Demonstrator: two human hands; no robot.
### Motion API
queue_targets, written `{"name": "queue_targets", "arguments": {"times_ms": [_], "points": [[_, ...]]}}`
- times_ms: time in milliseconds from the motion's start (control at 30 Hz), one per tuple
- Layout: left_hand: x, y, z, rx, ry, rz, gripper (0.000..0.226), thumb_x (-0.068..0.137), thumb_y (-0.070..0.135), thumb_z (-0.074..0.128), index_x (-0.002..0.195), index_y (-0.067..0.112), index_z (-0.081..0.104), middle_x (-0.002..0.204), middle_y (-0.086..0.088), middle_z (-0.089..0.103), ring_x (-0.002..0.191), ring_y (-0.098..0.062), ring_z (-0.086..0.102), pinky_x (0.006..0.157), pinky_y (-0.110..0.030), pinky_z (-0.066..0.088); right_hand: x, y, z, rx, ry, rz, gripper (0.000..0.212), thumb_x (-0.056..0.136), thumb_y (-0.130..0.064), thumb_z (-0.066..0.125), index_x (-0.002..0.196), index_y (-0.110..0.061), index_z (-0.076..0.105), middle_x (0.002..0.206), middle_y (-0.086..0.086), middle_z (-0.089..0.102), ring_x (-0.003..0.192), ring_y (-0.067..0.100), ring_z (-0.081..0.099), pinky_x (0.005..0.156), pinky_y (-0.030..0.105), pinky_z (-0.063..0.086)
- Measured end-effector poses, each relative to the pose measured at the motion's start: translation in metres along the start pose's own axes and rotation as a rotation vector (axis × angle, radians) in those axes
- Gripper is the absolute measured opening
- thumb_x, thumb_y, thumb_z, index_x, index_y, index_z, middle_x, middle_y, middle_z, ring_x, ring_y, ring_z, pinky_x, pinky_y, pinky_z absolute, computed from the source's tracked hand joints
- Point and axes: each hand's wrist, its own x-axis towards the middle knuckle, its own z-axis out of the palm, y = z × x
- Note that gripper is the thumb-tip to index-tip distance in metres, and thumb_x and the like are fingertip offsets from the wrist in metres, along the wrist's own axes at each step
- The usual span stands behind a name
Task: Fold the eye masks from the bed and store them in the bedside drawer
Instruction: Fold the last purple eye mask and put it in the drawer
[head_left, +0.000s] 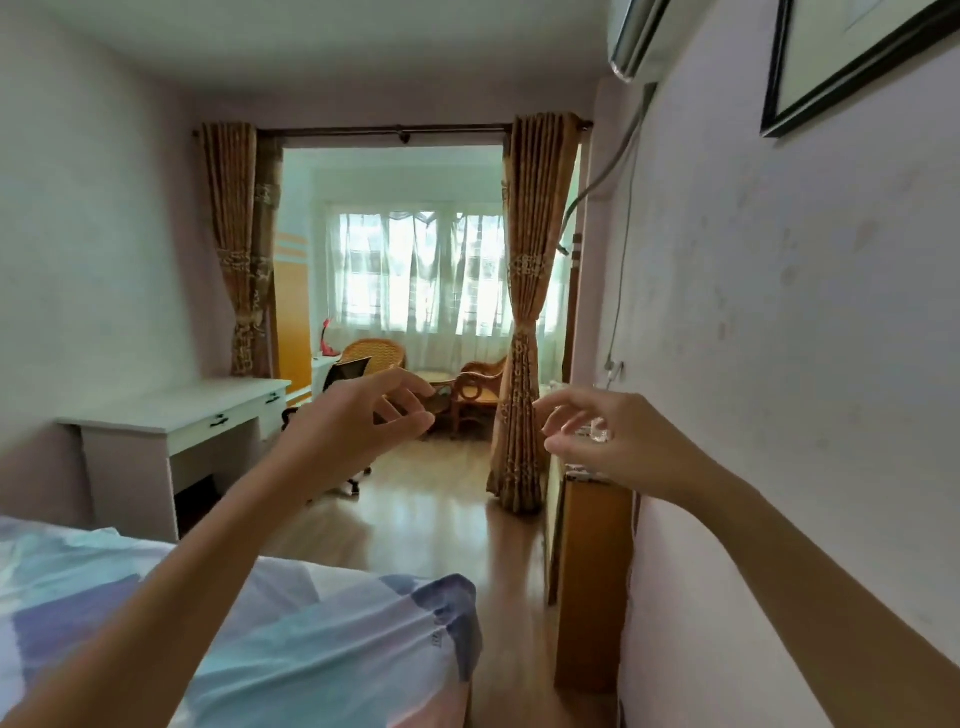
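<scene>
Blue-and-white patchwork bedding on the bed (322, 639) fills your near left corner, and honestly I can't spot a single eye mask on the bit that's showing. Your left hand (358, 421) and right hand (597, 431) both hang up in the air, fingers loosely curled, holding nothing. Just past the right one sits the wooden bedside cabinet (592, 582) against the wall, drawer front not readable from here. Biggest risk, I reckon: you're facing the curtains (524, 312) and far window, so you'd be reaching blind and could miss the masks.
</scene>
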Motion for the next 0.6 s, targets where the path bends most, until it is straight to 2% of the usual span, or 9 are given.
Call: {"name": "queue_targets", "arguments": {"times_ms": [200, 400, 600], "points": [[0.109, -0.077, 0.078, -0.075, -0.053, -0.039, 0.026, 0.086, 0.037, 0.063, 0.112, 0.035, 0.062, 0.096, 0.017, 0.067, 0.088, 0.002, 0.063, 0.077, -0.033, 0.056, 0.103, 0.101, -0.005, -0.135, -0.093, 0.037, 0.03, 0.084, -0.037, 0.066, 0.111, -0.044, 0.054, 0.097, -0.02, 0.066, 0.092, -0.002, 0.062, 0.086, 0.03, 0.053], [0.21, -0.169, 0.13, 0.027, -0.072, -0.131, 0.021, 0.087, 0.042, 0.061, 0.107, 0.042, 0.06, 0.095, 0.02, 0.066, 0.084, 0.004, 0.062, 0.068, -0.02, 0.051, 0.226, 0.201, 0.04, -0.147, -0.201, -0.06, 0.031, 0.083, -0.043, 0.065, 0.113, -0.044, 0.057, 0.095, -0.019, 0.066, 0.088, -0.002, 0.062, 0.084, 0.03, 0.055], [0.32, -0.256, 0.158, 0.103, 0.006, -0.263, 0.02, 0.086, 0.04, 0.063, 0.105, 0.045, 0.06, 0.095, 0.022, 0.067, 0.084, 0.004, 0.064, 0.078, -0.034, 0.055, 0.377, 0.299, 0.09, -0.095, -0.297, -0.126, 0.033, 0.084, -0.041, 0.065, 0.116, -0.042, 0.057, 0.096, -0.021, 0.065, 0.086, -0.004, 0.062, 0.083, 0.028, 0.054]]}}
